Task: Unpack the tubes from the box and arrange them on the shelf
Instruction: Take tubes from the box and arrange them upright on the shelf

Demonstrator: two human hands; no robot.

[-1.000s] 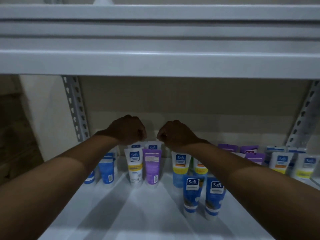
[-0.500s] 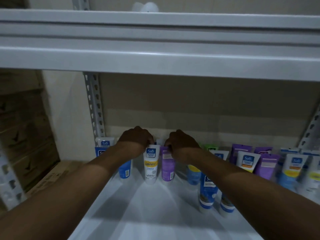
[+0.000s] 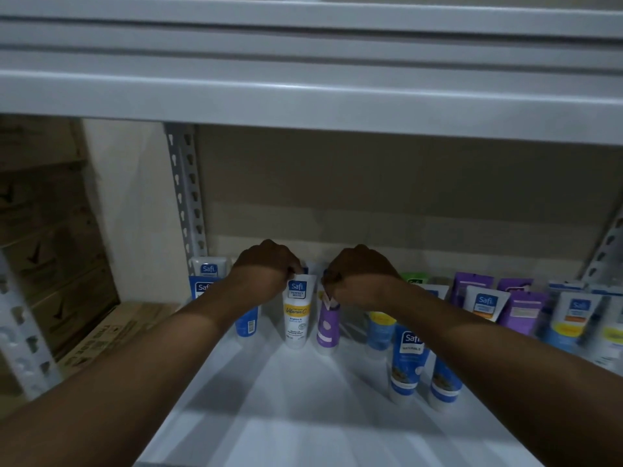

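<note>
1. Reaching deep toward the back of the white metal shelf point(image 3: 303, 416), both arms stretched in under the grey upper shelf edge point(image 3: 303, 106).
2. Pinching with the left hand point(image 3: 266, 274), fingers curled over the crimped top of the white tube with the yellow band point(image 3: 296, 313); standing cap-down, just right of that wrist.
3. Pinching with the right hand point(image 3: 360, 279) as well, fingers closed on the flat end of the purple tube point(image 3: 327, 326), just left of that wrist and leaning a little.
4. Risky to let go of that purple tube while tilted. Narrow cap for a base, so likely to drop against the white neighbour and start a domino run along the row.
5. Worth watching the right forearm, passing close above the two dark blue tubes point(image 3: 408, 358) at the front. Enough to knock both flat with one careless pull back, perhaps off the front edge.
6. Same danger on the other side, with a light blue tube point(image 3: 247, 323) half hidden under the left wrist. Easy to clip on the way out.
7. Dim in here, and blurred beyond the right arm. Hard to judge the gaps in that packed row, so easy to squeeze a tube in and shove others over.
8. Cannot pick out the box being unpacked; only brown cardboard cartons point(image 3: 50, 247) stacked past the left arm.
</note>
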